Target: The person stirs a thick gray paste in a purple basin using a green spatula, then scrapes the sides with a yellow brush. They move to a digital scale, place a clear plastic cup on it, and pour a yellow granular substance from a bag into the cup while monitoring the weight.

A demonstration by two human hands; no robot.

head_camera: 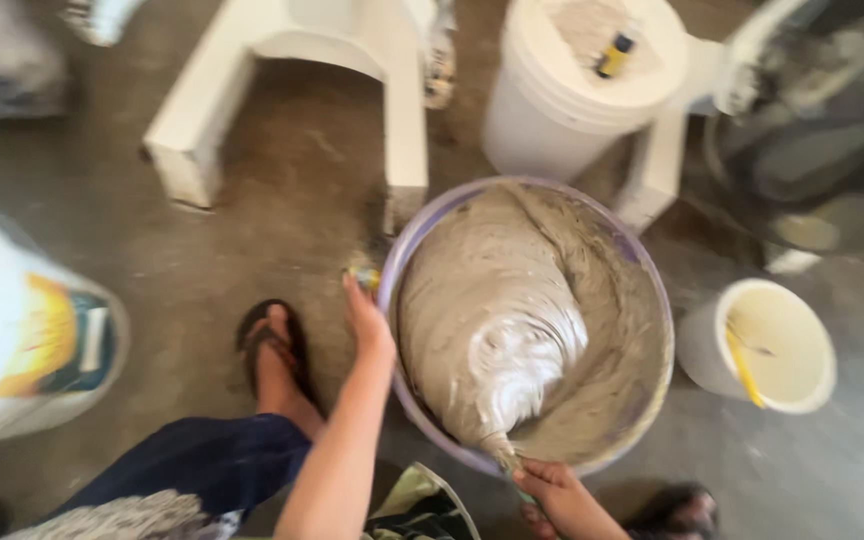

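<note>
A large round bucket [642,275] with a purple rim stands on the floor, full of thick grey paste heaped toward its near side. My left hand [367,320] grips the bucket's left rim. My right hand [557,490] is closed on the handle of a paste-covered tool [502,450] at the near edge of the bucket. The tool's head is buried in the grey mass. The frame is blurred by motion.
A white lidded bucket [562,100] with a small yellow object on top stands behind. A small white bucket [772,345] holding a yellow stick sits to the right. A white stool [292,90], a printed sack [22,330] at left, and my sandalled foot [272,350] surround it.
</note>
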